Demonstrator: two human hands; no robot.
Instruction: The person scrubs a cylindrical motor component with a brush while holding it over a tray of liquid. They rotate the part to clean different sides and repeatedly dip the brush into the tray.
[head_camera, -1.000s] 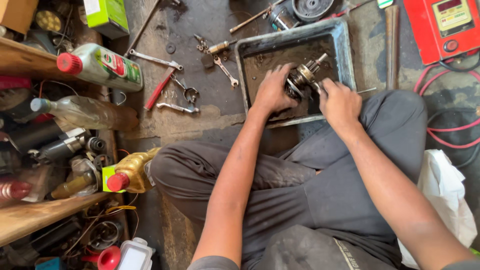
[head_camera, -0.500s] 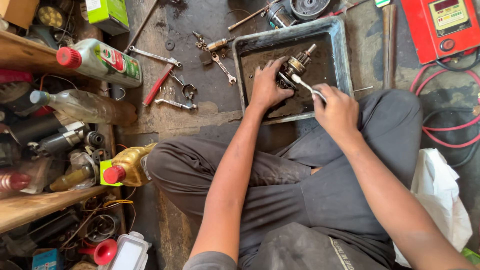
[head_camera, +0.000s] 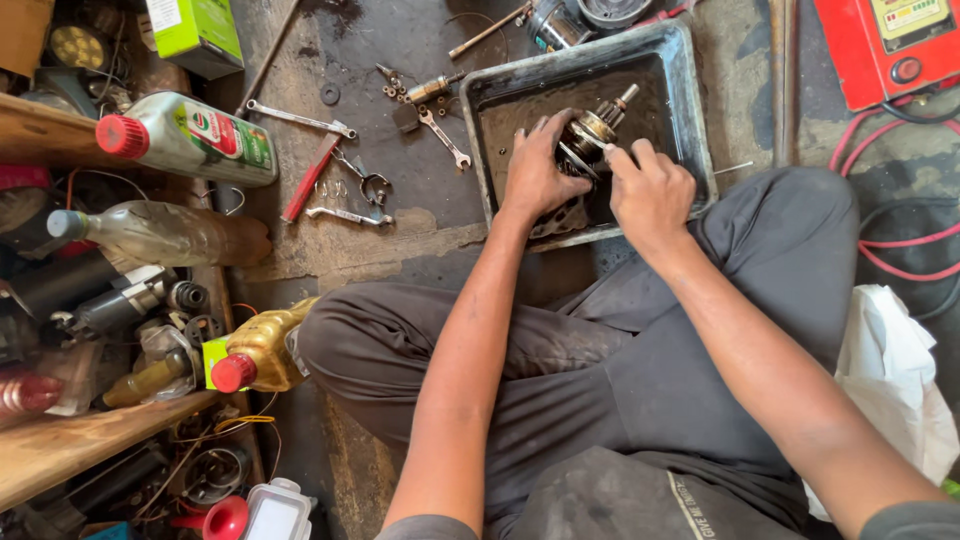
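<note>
A greasy metal part with a shaft and wound rings (head_camera: 592, 128) lies in a dark, oily rectangular metal tray (head_camera: 684, 110) on the floor. My left hand (head_camera: 538, 172) grips the part from the left side. My right hand (head_camera: 650, 190) holds a thin pale tool (head_camera: 574, 160) whose tip rests against the part. Both forearms reach over my crossed legs in grey trousers (head_camera: 620, 360). The lower half of the part is hidden behind my fingers.
Spanners (head_camera: 300, 118), red-handled pliers (head_camera: 310, 178) and small nuts lie on the floor left of the tray. Oil bottles (head_camera: 190, 138) and a yellow can (head_camera: 262, 350) stand on wooden shelves at left. A red box (head_camera: 890, 50) with cables sits top right, a white bag (head_camera: 890, 380) at right.
My right hand moved from the tray's near right corner up to the part, bringing the thin tool against it. My left hand stays on the part.
</note>
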